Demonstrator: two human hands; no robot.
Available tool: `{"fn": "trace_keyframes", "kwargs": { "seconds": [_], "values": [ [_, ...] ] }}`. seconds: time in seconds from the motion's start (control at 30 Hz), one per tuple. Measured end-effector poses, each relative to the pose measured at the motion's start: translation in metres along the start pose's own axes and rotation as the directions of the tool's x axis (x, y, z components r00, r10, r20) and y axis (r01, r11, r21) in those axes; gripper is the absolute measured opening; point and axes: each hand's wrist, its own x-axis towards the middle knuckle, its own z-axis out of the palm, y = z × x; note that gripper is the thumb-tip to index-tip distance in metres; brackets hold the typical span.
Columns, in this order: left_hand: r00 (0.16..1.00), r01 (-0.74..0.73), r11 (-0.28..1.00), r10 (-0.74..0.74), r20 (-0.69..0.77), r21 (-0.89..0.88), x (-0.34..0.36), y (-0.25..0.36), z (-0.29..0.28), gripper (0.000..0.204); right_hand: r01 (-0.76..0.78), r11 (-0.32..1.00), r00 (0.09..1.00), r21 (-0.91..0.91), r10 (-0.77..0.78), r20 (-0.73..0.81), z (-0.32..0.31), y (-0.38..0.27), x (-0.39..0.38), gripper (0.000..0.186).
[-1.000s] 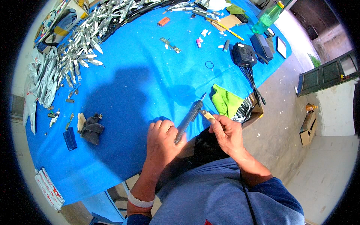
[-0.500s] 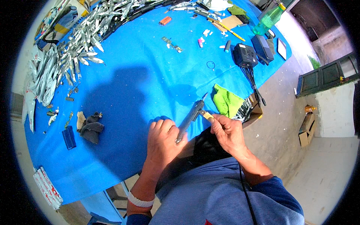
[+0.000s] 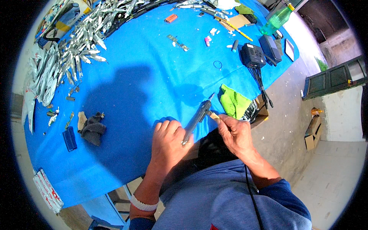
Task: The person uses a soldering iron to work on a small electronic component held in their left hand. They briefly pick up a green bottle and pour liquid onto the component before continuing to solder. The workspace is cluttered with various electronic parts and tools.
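In my left hand is a dark, pen-shaped object, its narrow metallic tip slanting up and away to the right. The thumb presses near its lower end, and the fingers curl over the table edge area. My right hand pinches a small tool with a pale yellow, wrapped-looking handle. Its dark working end meets the side of the pen-shaped object; the exact kind of tool is too small to tell. A bright green cloth lies just beyond my right hand.
Many silvery wrapped pieces heap at the far left beside plastic bags. A grey cloth and a blue block lie left. Far right are a black power box with cables, a green bottle and a yellow pencil.
Both hands and the held items keep nearly the same pose, with the right hand shifted very slightly. The whole view has moved a little.
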Motion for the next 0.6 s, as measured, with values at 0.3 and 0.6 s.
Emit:
{"fn": "trace_keyframes", "kwargs": {
  "seconds": [0.3,0.6],
  "values": [
    [1.000,-0.014,1.000,0.014,-0.001,0.008,0.0009,0.0001,-0.0003,0.025,0.074,0.995,0.997,-0.073,-0.076,-0.022,-0.0011,-0.0044,0.0001,0.011],
    [1.000,0.000,1.000,0.000,-0.008,0.020,-0.0003,0.0003,0.0031,0.028,0.186,0.974,0.981,-0.127,-0.177,0.077,0.0001,-0.0051,-0.0057,0.011]
  ]
}}
